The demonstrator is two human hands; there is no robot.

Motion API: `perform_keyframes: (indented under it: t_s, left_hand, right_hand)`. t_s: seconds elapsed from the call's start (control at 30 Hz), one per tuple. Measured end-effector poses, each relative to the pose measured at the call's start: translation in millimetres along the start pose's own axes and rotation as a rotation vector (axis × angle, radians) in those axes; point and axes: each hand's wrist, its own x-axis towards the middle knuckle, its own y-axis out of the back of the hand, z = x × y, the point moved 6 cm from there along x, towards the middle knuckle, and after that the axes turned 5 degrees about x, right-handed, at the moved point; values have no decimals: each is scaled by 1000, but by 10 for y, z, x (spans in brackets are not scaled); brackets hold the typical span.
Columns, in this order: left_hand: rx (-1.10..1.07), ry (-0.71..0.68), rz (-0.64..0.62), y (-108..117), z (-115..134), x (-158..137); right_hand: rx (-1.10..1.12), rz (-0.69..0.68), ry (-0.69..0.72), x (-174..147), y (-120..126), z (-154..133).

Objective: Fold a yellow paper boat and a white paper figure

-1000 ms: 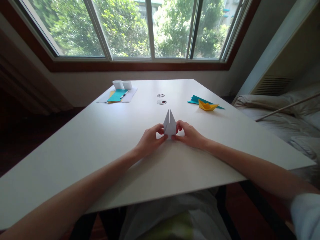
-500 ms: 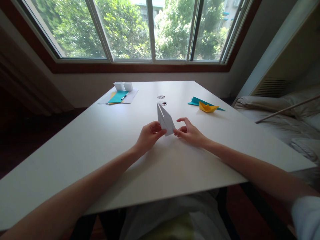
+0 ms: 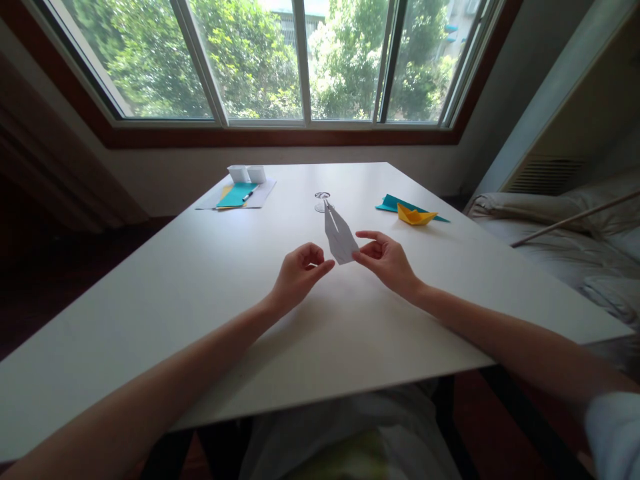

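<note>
A folded white paper piece (image 3: pixel 341 237) with a split, pointed far end is held tilted above the table. My right hand (image 3: pixel 387 263) pinches its lower right corner between thumb and fingers, with the index finger raised. Just left of the paper's lower edge is my left hand (image 3: pixel 303 270). Its fingers are curled and the thumb sticks out apart from them, with nothing visible between; the thumb tip appears close to the paper but not gripping it.
A yellow paper boat (image 3: pixel 417 215) and a teal folded paper (image 3: pixel 395 202) lie at the right on the white table (image 3: pixel 225 373). At the far left are teal sheets (image 3: pixel 237 194), a pen (image 3: pixel 249 194) and white containers (image 3: pixel 257 174). Dark round marks (image 3: pixel 323 195) lie beyond the paper.
The white paper has shifted right and turned, its tip leaning farther away. My left hand has let go of it, while my right hand keeps hold and moved slightly right.
</note>
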Motion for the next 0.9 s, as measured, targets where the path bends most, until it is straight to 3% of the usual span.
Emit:
perform_keyframes:
  t_s: [0.13,0.37,0.7,0.9]
  left_hand:
    - [-9,-53,-79,-85,41,-23]
    - [-115,5,-124,-122,32,-33]
    - [-82,48,-120,-101,29,-26]
    - [-168,56,-88,-79,12,-9]
  right_hand:
    - [43,-81,20,-17,-87,-12]
    - [164,-237,3,-67,-230,-43]
    - [241,-299,-37,-106,-278,-19]
    - [278,-274,-42,-68,-260,14]
